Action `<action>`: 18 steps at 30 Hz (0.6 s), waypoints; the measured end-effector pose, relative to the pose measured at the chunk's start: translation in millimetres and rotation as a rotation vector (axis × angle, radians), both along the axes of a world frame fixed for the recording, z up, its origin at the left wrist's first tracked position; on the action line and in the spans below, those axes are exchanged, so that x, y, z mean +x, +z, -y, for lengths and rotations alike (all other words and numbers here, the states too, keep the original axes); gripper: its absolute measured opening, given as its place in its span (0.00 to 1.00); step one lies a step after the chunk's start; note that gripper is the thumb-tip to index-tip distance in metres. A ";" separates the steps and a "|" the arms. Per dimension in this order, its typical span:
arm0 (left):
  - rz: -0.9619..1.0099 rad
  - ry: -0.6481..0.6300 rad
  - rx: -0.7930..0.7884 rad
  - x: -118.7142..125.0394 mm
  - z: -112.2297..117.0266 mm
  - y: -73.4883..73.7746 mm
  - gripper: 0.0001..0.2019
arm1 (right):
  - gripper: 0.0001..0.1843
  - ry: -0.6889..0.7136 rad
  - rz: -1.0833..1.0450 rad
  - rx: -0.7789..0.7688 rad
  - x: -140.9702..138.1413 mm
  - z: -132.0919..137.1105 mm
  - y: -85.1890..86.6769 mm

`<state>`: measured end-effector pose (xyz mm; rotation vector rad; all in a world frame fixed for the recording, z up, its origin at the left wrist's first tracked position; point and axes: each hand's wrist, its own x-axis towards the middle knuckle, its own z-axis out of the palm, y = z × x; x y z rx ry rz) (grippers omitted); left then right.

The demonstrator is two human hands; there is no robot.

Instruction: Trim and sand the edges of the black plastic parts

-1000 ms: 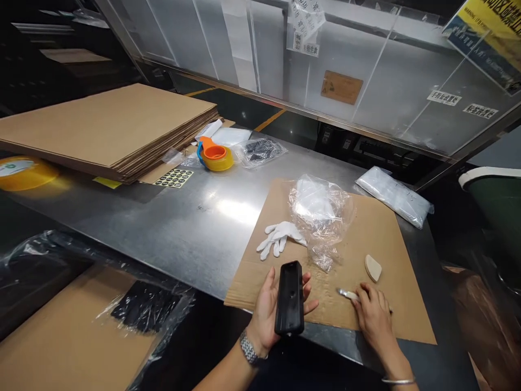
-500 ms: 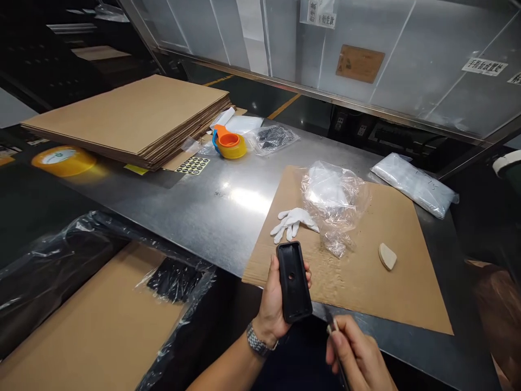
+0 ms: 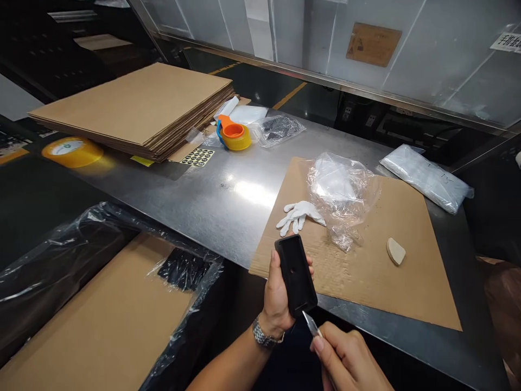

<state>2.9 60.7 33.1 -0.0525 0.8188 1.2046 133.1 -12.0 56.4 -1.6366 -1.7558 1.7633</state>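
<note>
My left grip (image 3: 279, 298) clasps the black case (image 3: 296, 276) at the table's (image 3: 195, 212) near edge. My right grip (image 3: 344, 355) clasps the knife (image 3: 310, 325).

Held in the left hand (image 3: 279, 305) a black case (image 3: 296, 278), long and narrow, with rounded corners and raised walls all around. Had the hollow side facing up, showing a dark floor with a small round hole near the middle and a short slot-like mark by the near end. Held the case aslant, far end further left than the near end. Had in the right hand (image 3: 347, 355) a slim knife (image 3: 311, 325) with a bright pointed blade and a mostly hidden handle. Aimed the blade at the case's near end, leaving contact unclear.
</note>
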 end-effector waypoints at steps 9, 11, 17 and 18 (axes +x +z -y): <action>-0.062 0.038 0.127 -0.9 0.0 -2.1 0.29 | 0.25 -0.034 0.000 -0.055 -3.8 -1.7 -1.3; -0.082 0.042 0.147 -0.9 0.4 -3.0 0.28 | 0.25 -0.024 -0.002 -0.036 -4.9 -3.2 0.1; -0.128 0.062 0.121 -0.4 1.9 -1.9 0.30 | 0.24 0.021 0.091 0.093 -3.1 -2.9 -1.0; -0.146 0.069 0.129 -0.3 2.0 -1.5 0.31 | 0.24 0.035 0.108 0.096 -2.5 -2.6 -1.8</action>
